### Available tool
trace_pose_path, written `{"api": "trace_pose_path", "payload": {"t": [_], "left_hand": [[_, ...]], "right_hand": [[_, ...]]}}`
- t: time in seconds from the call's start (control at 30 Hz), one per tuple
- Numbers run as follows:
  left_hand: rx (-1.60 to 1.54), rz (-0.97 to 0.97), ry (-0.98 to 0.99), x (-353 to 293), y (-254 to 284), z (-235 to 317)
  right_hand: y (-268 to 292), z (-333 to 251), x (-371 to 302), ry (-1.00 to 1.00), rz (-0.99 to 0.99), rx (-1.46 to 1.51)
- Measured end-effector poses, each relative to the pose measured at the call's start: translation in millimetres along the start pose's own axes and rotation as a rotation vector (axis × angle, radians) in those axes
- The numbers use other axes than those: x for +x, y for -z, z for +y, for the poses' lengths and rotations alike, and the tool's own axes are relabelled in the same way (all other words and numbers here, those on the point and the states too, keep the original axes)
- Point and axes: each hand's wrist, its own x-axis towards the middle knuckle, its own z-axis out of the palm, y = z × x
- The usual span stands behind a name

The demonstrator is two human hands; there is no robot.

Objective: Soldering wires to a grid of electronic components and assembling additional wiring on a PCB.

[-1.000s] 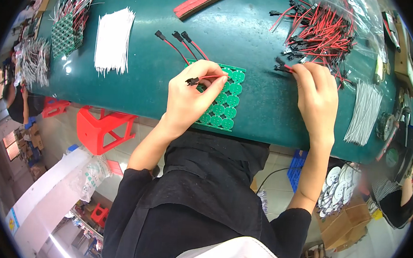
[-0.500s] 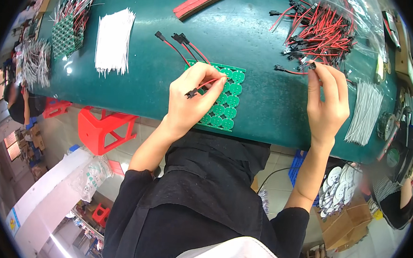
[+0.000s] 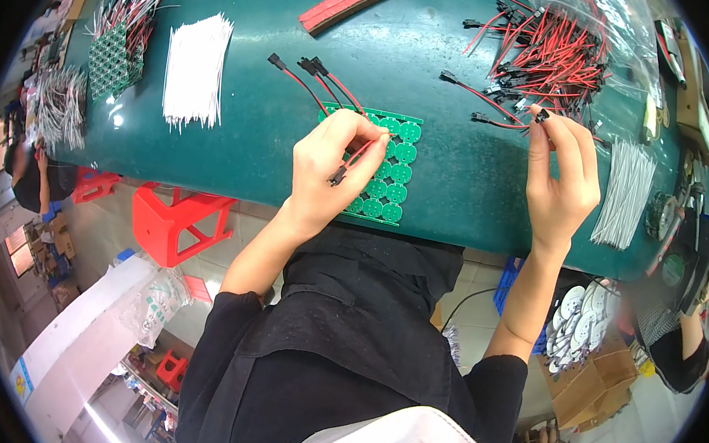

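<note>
The left hand (image 3: 335,165) pinches a red-and-black connector lead (image 3: 348,163) over the green panel of round circuit boards (image 3: 390,168) near the table's front edge. The right hand (image 3: 562,181) pinches a black plug (image 3: 542,116) beside the bagged lead pile (image 3: 560,47). Neighbouring leads could likely snag and drag out; a loose pinch could drop the lead.

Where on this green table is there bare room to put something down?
The widest bare patch of the table lies between the bundle of white wires and the green circuit panel. Another lies between that panel and the right hand. It is crowded at the top right, around the red-and-black wire pile, and at the far left.
</note>
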Motion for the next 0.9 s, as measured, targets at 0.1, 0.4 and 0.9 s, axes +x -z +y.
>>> {"api": "trace_pose_path", "payload": {"t": [0.1,0.4,0.9], "left_hand": [[0.074,0.02,-0.048,1.0,-1.9,-0.5],[0.116,0.009,-0.06,4.3,-2.3,4.5],[0.28,0.083,0.004,4.9,-13.7,7.9]], "right_hand": [[0.3,0.4,-0.1,0.001,0.001,0.004],[2.5,-4.0,-0.6,-0.026,0.01,0.007],[-2.2,-29.4,-3.8,-0.485,-0.095,0.736]]}}
